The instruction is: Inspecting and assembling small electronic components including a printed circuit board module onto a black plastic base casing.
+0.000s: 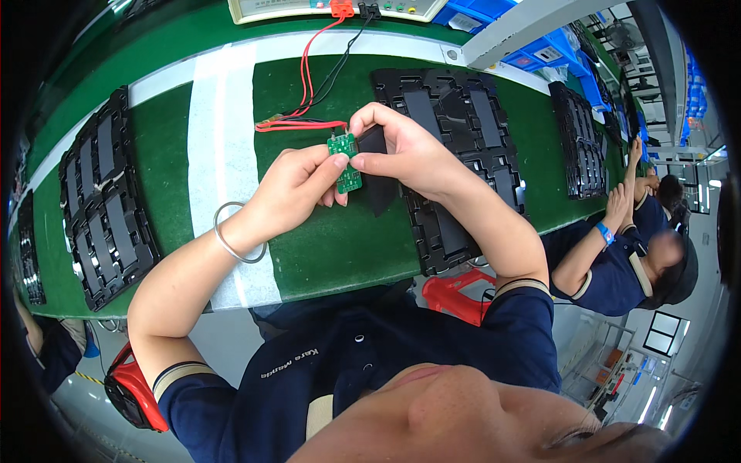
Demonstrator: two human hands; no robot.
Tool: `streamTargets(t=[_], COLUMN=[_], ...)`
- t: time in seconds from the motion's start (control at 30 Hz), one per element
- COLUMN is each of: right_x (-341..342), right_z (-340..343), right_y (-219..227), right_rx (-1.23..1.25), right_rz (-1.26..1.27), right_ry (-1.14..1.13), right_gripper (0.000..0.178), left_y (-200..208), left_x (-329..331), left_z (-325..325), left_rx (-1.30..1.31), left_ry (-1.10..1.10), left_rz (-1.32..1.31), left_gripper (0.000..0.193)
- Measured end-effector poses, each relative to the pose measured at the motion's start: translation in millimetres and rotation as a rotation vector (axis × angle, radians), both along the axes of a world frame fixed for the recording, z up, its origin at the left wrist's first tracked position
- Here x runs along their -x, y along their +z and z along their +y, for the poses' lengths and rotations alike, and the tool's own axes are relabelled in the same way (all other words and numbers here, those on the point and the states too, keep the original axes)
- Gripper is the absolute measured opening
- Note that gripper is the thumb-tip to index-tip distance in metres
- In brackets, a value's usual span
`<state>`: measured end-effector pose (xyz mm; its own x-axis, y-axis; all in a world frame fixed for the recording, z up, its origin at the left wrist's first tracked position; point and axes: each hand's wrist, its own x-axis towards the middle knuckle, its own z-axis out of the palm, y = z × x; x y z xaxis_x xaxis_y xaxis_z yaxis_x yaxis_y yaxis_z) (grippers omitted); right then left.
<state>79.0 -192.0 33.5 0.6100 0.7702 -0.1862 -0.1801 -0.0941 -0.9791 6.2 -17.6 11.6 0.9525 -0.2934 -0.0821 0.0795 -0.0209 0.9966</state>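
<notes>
A small green circuit board (350,182) is held upright over the green bench between my two hands. My left hand (297,185) pinches its left edge, thumb across the front. From the right, my right hand (397,150) grips its upper part, with the thumb on the face and the index finger curled at the top. Red and black wires (301,126) run to the board's top edge; how they join it is hidden by my fingers. Behind my right hand a dark flat piece (378,189) hangs or lies; I cannot tell which.
Black moulded trays (448,100) lie right of my hands, with another black tray (108,201) at left. A white strip (224,139) crosses the green bench (340,262). At the back stands a beige instrument (270,9) with leads plugged in. A co-worker (617,262) sits at right.
</notes>
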Motion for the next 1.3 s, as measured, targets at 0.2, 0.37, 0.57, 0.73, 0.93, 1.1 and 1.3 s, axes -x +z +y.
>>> streamTargets(t=[0.2,0.37,0.57,0.73,0.93,1.1,1.3], right_x=[0.0,1.0,3.6,2.2,3.1,4.1,3.3], right_z=[1.2,2.6,3.3,2.9,2.7,4.4,4.1], right_y=[1.8,2.2,2.5,-0.8,-2.7,-0.9,-2.6], right_rx=[0.013,0.060,-0.053,0.011,0.060,0.076,0.079], right_rz=[0.034,-0.104,0.068,-0.034,-0.106,-0.071,-0.098], right_ry=[0.016,-0.002,-0.034,-0.020,-0.050,-0.054,-0.053], right_gripper=[0.026,0.026,0.021,0.021,0.018,0.018,0.018], left_y=[-1.0,-3.1,0.0,-3.9,-2.7,-4.4,-2.2], left_x=[0.8,1.2,0.2,0.5,0.5,0.5,1.5], left_z=[0.9,0.9,1.0,1.4,1.0,1.3,2.1], left_rx=[-0.021,-0.014,-0.028,-0.051,-0.081,-0.098,-0.100], left_ry=[0.029,0.063,0.038,0.046,0.041,0.056,0.049], left_rz=[0.012,0.024,0.006,0.003,-0.015,-0.021,-0.018], left_gripper=[0.030,0.031,0.030,0.031,0.032,0.032,0.033])
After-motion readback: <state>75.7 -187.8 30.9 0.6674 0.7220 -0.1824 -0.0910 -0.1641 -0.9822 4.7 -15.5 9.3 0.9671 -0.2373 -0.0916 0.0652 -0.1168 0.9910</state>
